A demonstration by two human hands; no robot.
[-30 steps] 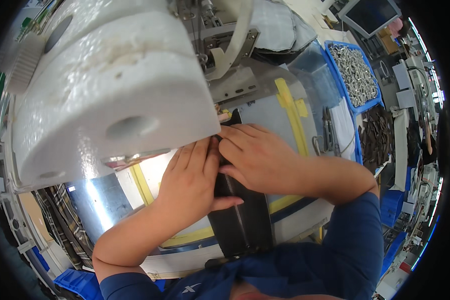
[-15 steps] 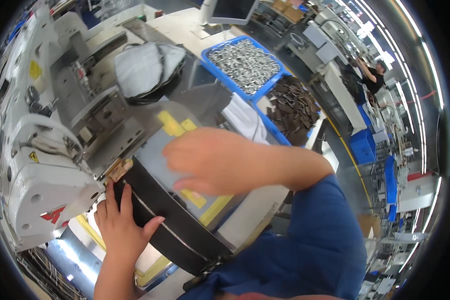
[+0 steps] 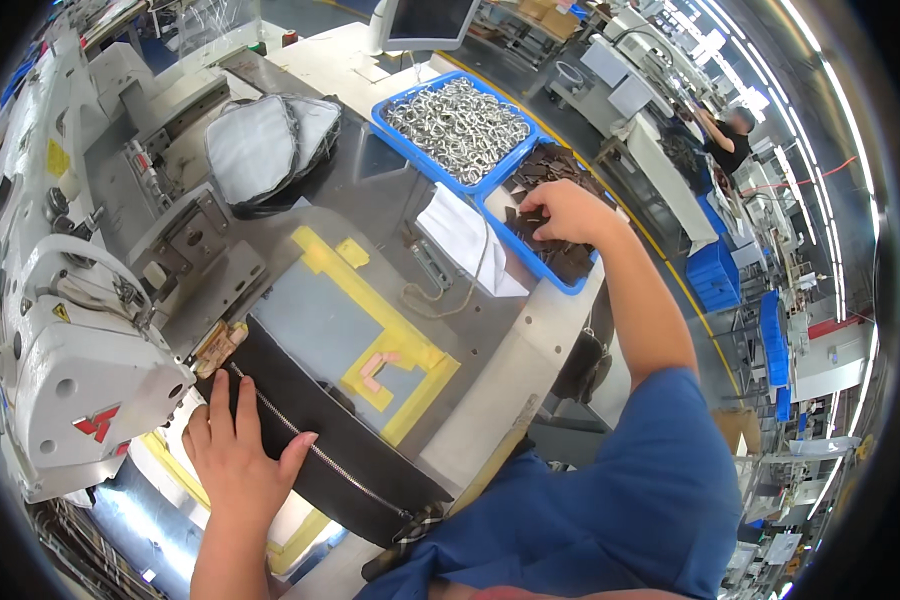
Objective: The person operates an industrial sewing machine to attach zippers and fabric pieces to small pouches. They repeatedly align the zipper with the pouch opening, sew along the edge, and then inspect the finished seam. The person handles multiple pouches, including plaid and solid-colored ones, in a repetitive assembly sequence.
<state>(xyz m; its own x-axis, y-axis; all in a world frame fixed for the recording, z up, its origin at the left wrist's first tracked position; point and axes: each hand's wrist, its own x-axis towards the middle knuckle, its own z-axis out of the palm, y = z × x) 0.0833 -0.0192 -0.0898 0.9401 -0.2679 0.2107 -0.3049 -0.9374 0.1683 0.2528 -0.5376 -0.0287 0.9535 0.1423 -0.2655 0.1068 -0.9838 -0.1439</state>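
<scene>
My left hand [image 3: 240, 460] lies with fingers spread on a black strip [image 3: 325, 415] with a long metal zipper, beside the head of a white sewing machine [image 3: 90, 365]. The strip's upper end meets a small worn, tan fixture [image 3: 220, 345] near the machine. My right hand [image 3: 570, 218] is over a blue tray [image 3: 560, 282] of dark brown flat pieces [image 3: 570, 258], its curled fingers apart from the thumb and among the pieces. Right of the strip is a grey plate [image 3: 320, 330] edged with yellow tape.
A blue tray [image 3: 455, 130] of silver metal rings adjoins the brown pieces. Nearby are white paper [image 3: 460, 240] with a cord, stacked padded pieces [image 3: 260, 150] and a monitor [image 3: 420, 20]. A co-worker [image 3: 725, 140] works at a bench to the right.
My right hand has left the zipper strip and moved right into the tray of brown pieces. My view has turned rightward. My left hand stays on the strip.
</scene>
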